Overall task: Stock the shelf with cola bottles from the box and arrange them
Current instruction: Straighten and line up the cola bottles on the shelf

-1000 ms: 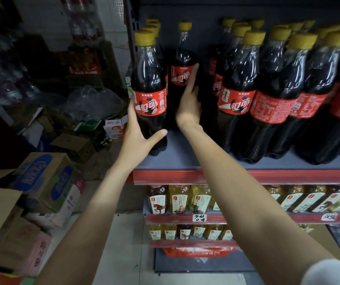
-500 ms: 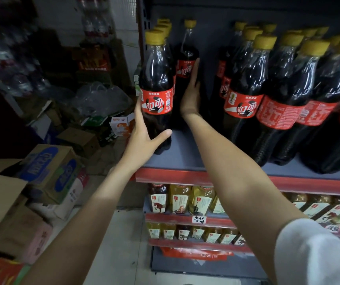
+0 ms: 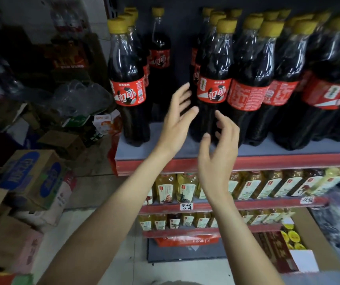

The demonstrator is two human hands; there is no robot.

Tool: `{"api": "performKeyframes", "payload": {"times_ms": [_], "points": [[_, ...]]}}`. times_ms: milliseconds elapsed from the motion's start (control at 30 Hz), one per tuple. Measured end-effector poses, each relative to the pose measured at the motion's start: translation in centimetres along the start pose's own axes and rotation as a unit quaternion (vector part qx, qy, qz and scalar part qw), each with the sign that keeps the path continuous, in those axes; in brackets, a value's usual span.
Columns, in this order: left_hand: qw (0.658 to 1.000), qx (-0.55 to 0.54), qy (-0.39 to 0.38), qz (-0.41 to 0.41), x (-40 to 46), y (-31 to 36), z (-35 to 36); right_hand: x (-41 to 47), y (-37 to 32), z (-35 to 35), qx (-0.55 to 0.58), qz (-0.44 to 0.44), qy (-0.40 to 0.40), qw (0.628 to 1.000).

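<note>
1. Two hands hang free in front of the dark plastic cola bottles with yellow caps and red labels (image 3: pixel 214 79), which stand on the grey shelf with a red front lip (image 3: pixel 267 163); neither hand holds a bottle.
2. Nearest the fingers is the front bottle of the right-hand group, at the shelf's front edge. The left hand (image 3: pixel 175 128) is just to its left, fingers straight and spread, tips level with the label; whether they touch the bottle cannot be told.
3. The right hand (image 3: pixel 218 153) is in front of that bottle's lower body, fingers loosely bent and parted, thumb raised, closed round nothing.
4. A single cola bottle (image 3: pixel 129 79) stands at the shelf's front left corner, well to the left of both hands, with more bottles in a row behind it.
5. Between that corner row and the right-hand group is a gap of bare shelf, with one bottle (image 3: pixel 160 58) far back near the rear wall.
6. More cola bottles fill the shelf to its right end, several rows deep.
7. Below, two lower red-edged shelves carry small yellow-liquid bottles with pale labels (image 3: pixel 185 190).
8. On the floor at the left lie a cardboard box with blue ovals (image 3: pixel 31 177), other cartons and crumpled clear plastic wrap (image 3: pixel 78 97).
9. An open carton (image 3: pixel 313 247) sits at the lower right beside the shelving.
</note>
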State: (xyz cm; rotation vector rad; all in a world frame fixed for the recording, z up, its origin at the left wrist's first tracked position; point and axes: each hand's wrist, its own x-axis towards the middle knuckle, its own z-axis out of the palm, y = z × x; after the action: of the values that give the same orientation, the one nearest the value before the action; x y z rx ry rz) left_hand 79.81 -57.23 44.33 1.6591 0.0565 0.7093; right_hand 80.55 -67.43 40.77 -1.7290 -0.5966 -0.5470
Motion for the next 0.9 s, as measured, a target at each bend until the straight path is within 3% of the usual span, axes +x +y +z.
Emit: {"api": "performKeyframes", "payload": {"times_ms": [67, 167, 333, 400, 467, 567, 633, 700, 767, 800, 900], "points": [[0.998, 0.027, -0.028, -0.042, 1.5, -0.6, 0.9, 0.3, 0.5, 0.3, -0.042, 0.019, -0.045, 0.998], [0.989, 0.148, -0.021, -0.018, 1.9, -1.4, 1.8, 0.7, 0.6, 0.3, -0.083, 0.038, -0.083, 0.992], [0.965, 0.261, 0.013, 0.037, 0.2, -1.4, 0.3, 2.1, 1.0, 0.5, -0.159, -0.026, -0.099, 0.982], [0.939, 0.342, 0.023, 0.042, -1.0, -0.7, -0.9, 2.4, 1.0, 1.1, -0.192, -0.046, -0.119, 0.973], [0.901, 0.414, 0.074, 0.104, -2.6, 0.3, -2.1, 2.9, 0.7, 1.8, -0.192, -0.052, -0.141, 0.97], [0.833, 0.437, 0.213, 0.266, -4.5, 1.1, -4.4, 4.2, 0.1, 3.3, -0.18, -0.03, -0.17, 0.968], [0.811, 0.427, 0.273, 0.292, -4.6, 0.8, -6.2, 4.9, -0.2, 4.6, -0.185, -0.03, -0.179, 0.966], [0.864, 0.373, 0.252, 0.225, -4.0, -0.3, -7.8, 5.6, -0.5, 6.1, -0.188, -0.027, -0.19, 0.963], [0.937, 0.27, 0.186, 0.116, -3.2, -1.4, -9.2, 6.5, -0.7, 7.6, -0.196, -0.007, -0.205, 0.959], [0.958, 0.229, 0.156, 0.081, -2.9, -1.8, -9.7, 7.0, -0.7, 8.5, -0.195, 0.003, -0.208, 0.958], [0.966, 0.219, 0.124, 0.05, -2.4, -2.6, -10.4, 8.3, -0.2, 11.1, -0.21, 0.008, -0.195, 0.958]]}}
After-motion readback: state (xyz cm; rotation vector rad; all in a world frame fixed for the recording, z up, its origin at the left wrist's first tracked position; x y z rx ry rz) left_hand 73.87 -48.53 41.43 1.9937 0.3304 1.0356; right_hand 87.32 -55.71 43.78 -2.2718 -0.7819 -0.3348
